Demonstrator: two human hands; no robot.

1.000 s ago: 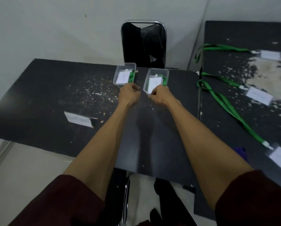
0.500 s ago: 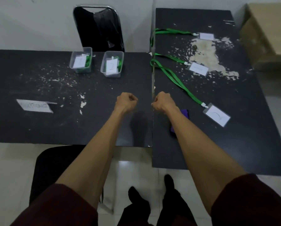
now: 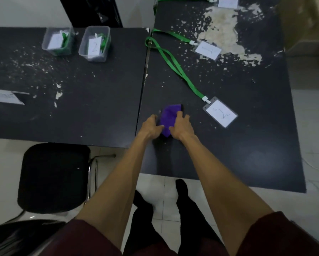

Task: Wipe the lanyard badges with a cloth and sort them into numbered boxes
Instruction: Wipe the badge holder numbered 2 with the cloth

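A purple cloth (image 3: 169,117) lies on the right-hand black table (image 3: 229,145), close to its left edge. My left hand (image 3: 152,127) holds the cloth's left side and my right hand (image 3: 181,126) its right side, thumbs on top. To the right lies a badge marked 2 (image 3: 220,113) on a green lanyard (image 3: 175,65). Farther back are a badge marked 1 (image 3: 207,50) and a third badge (image 3: 227,2). Two clear boxes stand on the left table: the left box (image 3: 58,41) and the box showing a 2 card (image 3: 95,44), each with a badge inside.
A white paper label (image 3: 5,97) lies at the left table's (image 3: 81,89) left side. A black chair (image 3: 53,178) stands in front of that table, another chair (image 3: 92,10) behind it. A cardboard box (image 3: 303,24) sits at the far right. The tabletops are flaking.
My hands left the boxes, came back as fists towards the table seam, and now lie on the purple cloth. The view has swung to the right and down.
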